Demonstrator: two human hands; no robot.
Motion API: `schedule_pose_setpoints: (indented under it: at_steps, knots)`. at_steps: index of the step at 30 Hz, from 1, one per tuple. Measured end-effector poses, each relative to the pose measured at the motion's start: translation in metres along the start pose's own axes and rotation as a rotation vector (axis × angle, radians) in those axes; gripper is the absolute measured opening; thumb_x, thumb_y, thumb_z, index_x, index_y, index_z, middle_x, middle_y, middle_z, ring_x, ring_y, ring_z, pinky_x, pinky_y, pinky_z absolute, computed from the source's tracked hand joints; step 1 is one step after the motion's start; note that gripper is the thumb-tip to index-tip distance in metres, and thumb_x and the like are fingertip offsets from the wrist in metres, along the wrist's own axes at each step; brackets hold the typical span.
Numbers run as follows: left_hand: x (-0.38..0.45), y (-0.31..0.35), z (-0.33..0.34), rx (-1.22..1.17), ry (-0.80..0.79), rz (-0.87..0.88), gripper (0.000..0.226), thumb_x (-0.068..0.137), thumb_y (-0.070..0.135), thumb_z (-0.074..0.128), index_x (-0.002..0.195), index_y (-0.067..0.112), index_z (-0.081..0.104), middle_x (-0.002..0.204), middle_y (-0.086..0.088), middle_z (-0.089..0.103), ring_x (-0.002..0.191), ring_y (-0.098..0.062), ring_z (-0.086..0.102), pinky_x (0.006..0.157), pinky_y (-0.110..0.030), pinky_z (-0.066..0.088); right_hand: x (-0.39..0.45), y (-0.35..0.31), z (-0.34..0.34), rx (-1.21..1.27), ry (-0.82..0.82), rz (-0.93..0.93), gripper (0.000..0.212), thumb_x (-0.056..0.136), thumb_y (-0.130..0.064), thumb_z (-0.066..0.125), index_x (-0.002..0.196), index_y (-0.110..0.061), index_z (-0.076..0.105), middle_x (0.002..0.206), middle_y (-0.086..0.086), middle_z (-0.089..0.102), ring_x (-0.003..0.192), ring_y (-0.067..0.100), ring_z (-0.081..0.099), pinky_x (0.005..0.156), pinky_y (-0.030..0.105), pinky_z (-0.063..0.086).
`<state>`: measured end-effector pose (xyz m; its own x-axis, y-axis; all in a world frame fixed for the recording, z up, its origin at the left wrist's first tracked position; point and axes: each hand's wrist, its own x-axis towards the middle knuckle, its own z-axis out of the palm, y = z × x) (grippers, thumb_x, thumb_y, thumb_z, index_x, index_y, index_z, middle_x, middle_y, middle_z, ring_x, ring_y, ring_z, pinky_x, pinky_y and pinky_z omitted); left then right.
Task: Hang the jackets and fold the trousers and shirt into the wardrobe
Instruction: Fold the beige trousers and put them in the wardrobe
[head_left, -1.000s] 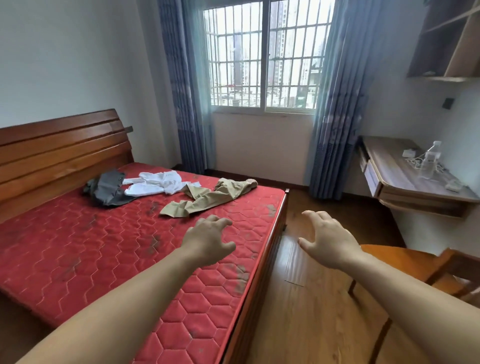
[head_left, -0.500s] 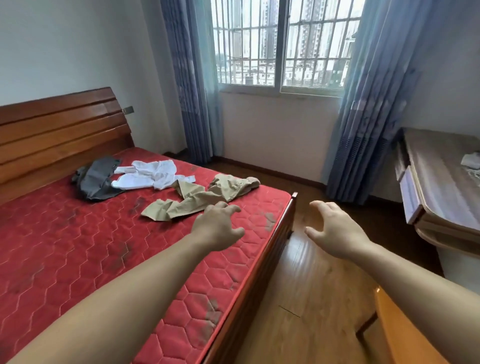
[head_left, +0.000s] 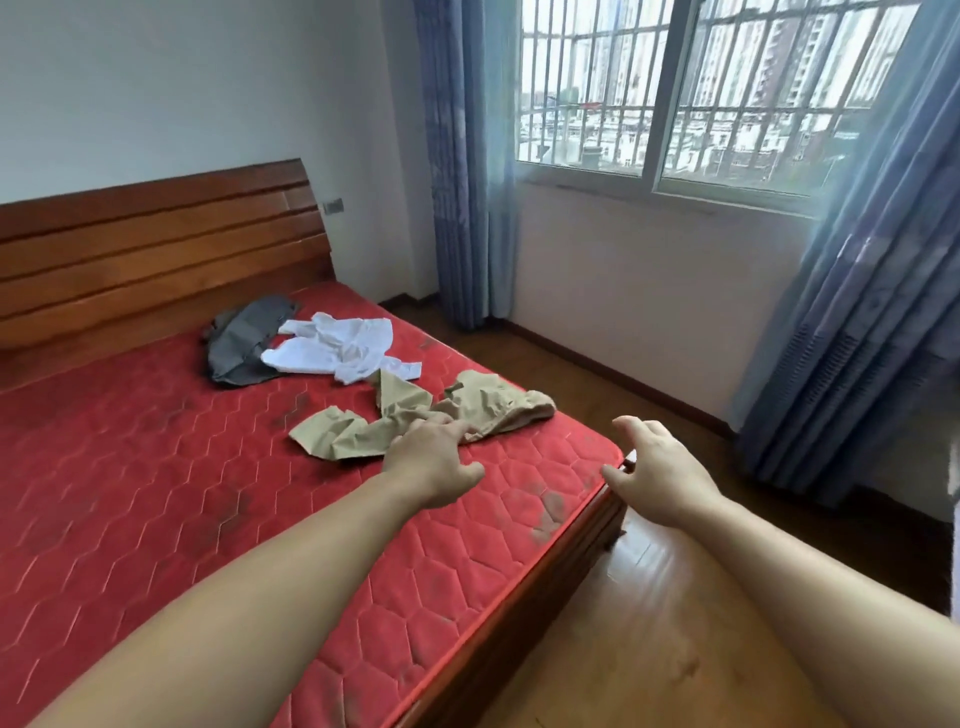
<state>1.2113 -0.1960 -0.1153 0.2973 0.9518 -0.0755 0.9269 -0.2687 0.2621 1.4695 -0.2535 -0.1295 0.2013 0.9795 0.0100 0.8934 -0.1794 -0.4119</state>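
Because the tan trousers (head_left: 415, 415) lie crumpled near the foot end of the red mattress (head_left: 156, 493), they should handle as light, limp cloth that sags unless taken at the waistband or by both legs. The left hand (head_left: 434, 462) reaches out with fingers loosely spread, its fingertips at the trousers' near edge, holding nothing; the right hand (head_left: 657, 475) hovers wide and empty over the bed's corner. Counted on the mattress: one pair of trousers, one white shirt (head_left: 337, 348), one grey garment (head_left: 241, 340), probably a jacket.
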Motion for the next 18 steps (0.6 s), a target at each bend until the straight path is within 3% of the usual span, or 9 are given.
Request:
schedule_pose_setpoints:
  at_steps: [4,9,18]
  knots:
    - [0.076,0.001,0.019,-0.051,0.026,-0.047,0.057,0.083,0.046,0.058,0.138,0.034,0.048,0.147,0.004,0.042,0.136,-0.02,0.038,0.108,-0.041,0.038,0.083,0.012,0.009,-0.046,-0.044,-0.066,0.064,0.085,-0.045,0.059,0.143,-0.031,0.034,0.136,-0.004,0.044,0.106,0.017,0.056,0.078,0.036,0.055]
    - [0.197,-0.013,0.046,-0.142,0.049,-0.105,0.055,0.083,0.044,0.058,0.136,0.035,0.049,0.141,0.002,0.047,0.131,-0.022,0.043,0.104,-0.039,0.041,0.206,0.02,0.029,-0.11,-0.088,-0.122,0.062,0.085,-0.045,0.058,0.14,-0.033,0.035,0.134,-0.006,0.045,0.112,0.016,0.052,0.085,0.035,0.051]
    - [0.354,-0.04,0.087,-0.163,-0.059,-0.193,0.056,0.083,0.046,0.058,0.137,0.039,0.045,0.144,0.005,0.042,0.135,-0.023,0.038,0.108,-0.04,0.036,0.374,0.023,0.078,-0.185,-0.224,-0.215,0.06,0.084,-0.041,0.055,0.14,-0.03,0.036,0.135,-0.003,0.046,0.116,0.019,0.052,0.088,0.036,0.05]
